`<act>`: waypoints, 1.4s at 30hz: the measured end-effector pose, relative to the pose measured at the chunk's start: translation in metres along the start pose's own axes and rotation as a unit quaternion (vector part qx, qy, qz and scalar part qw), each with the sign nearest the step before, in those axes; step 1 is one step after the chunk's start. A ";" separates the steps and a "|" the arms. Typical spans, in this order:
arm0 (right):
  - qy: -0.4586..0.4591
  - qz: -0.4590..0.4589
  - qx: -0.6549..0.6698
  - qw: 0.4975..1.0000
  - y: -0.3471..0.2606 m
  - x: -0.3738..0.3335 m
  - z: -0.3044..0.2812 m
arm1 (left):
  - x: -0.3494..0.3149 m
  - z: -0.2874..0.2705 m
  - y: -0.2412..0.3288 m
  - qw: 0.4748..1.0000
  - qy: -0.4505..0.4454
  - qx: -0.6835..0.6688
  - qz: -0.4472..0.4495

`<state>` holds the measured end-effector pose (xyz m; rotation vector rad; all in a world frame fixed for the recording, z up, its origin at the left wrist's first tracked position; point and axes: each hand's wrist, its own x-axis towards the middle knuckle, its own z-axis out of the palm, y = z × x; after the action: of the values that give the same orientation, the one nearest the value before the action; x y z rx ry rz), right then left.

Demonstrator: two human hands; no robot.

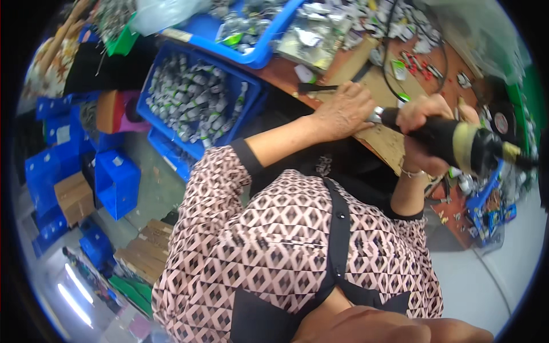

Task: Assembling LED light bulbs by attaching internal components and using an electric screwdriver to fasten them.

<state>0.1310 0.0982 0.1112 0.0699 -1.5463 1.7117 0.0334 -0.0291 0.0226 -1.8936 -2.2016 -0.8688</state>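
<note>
My right hand (426, 128) is wrapped round a black electric screwdriver (439, 137) with a band of yellowish tape and a cord at its rear end. The tool lies nearly level, its silvery tip (376, 115) pointing left at my left hand (346, 111). My left hand rests at the bench edge over a piece of brown cardboard (382, 140), with its fingers bent and pressed together. Whatever they hold is hidden under them. A flat black strip (318, 88) lies just beyond the left hand, on the bench.
To the left, a blue crate (240, 123) holds many grey-white parts with green bits. Another blue tray (260, 57) stands beyond it. A black cable (385, 63) loops over the brown bench (420, 48), near small red parts (420, 64). Blue bins (117, 183) stand on the floor.
</note>
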 end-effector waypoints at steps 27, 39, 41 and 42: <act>0.226 0.130 -0.207 0.943 -0.094 0.088 0.020 | 0.011 -0.013 -0.022 0.984 0.001 -0.166 -0.068; -0.033 0.107 -0.731 0.673 0.066 -0.012 -0.144 | -0.008 -0.021 -0.012 0.451 -0.033 -0.821 -0.348; -0.025 0.098 -0.740 0.665 0.072 -0.020 -0.146 | -0.011 -0.014 -0.017 0.352 -0.045 -0.893 -0.278; -0.021 0.091 -0.744 0.662 0.071 -0.020 -0.145 | -0.011 -0.014 -0.017 0.365 -0.053 -0.887 -0.278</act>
<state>0.1693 0.2175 0.0070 -0.9000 -2.5561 0.0810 0.0155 -0.0463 0.0239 -0.5415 -1.1225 -4.3865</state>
